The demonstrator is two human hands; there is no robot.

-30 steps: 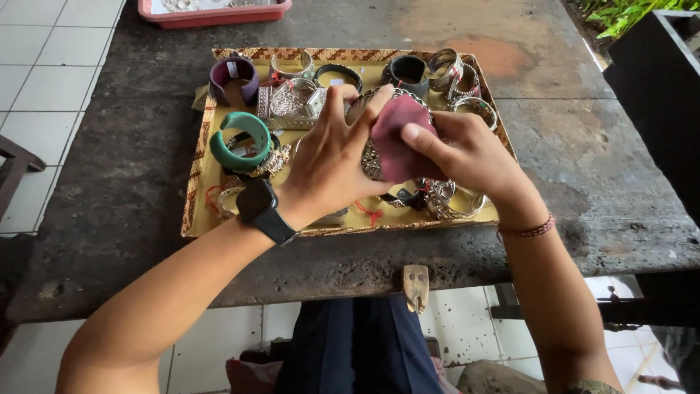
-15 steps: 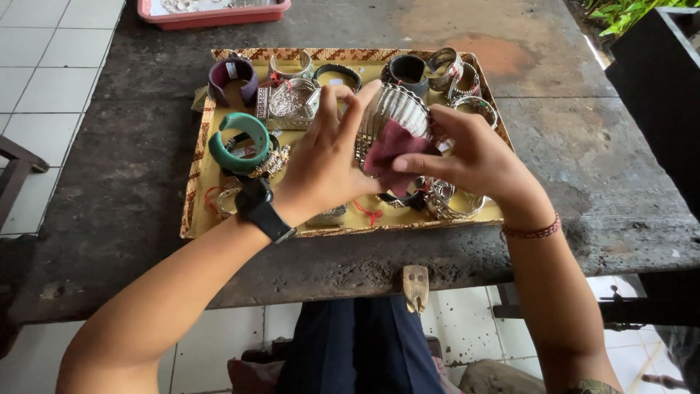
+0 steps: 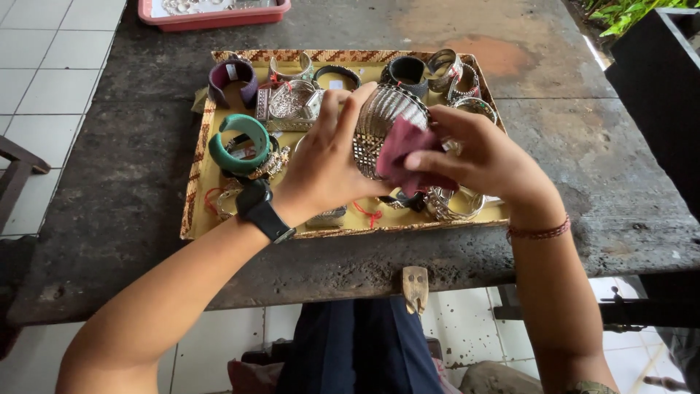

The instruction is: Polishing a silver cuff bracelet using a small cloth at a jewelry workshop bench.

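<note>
Both hands [image 3: 328, 164] raised, fingers [image 3: 437, 160] curled.

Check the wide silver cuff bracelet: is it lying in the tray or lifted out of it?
Lifted out. The left hand holds the silver cuff above the tray, while the right hand presses a maroon cloth against it.

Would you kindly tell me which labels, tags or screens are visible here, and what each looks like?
Small white rectangular tag: inside the purple cuff, tray's far-left corner.
Small white tag: by the dark bangle, tray's far edge.
Black smartwatch: on the left wrist, its screen dark.
</note>
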